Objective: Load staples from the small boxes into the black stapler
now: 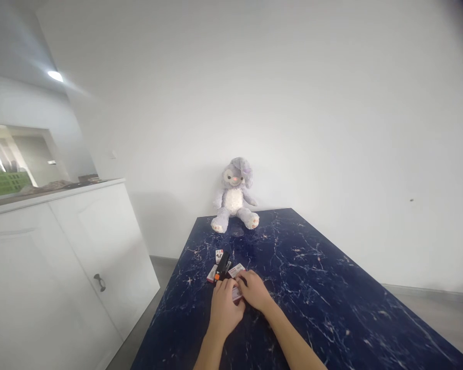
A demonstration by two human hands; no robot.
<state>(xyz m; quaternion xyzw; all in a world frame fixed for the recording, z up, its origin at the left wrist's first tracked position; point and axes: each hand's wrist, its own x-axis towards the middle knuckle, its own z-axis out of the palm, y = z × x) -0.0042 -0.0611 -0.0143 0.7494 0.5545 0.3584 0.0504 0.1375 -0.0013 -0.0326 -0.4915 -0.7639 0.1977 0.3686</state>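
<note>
My left hand is closed around a small white box low over the table. From the other side, my right hand bends its fingers onto the same box, so much of it is hidden. Just beyond my fingers lies a black stapler with an orange part at its near end. Small white printed boxes lie around it: one box at its far end, another box to its left, and a third box to its right, close to my right fingertips.
A grey plush toy sits at the far end of the dark blue marbled table, against the white wall. To the left stands a white cabinet with a dark handle.
</note>
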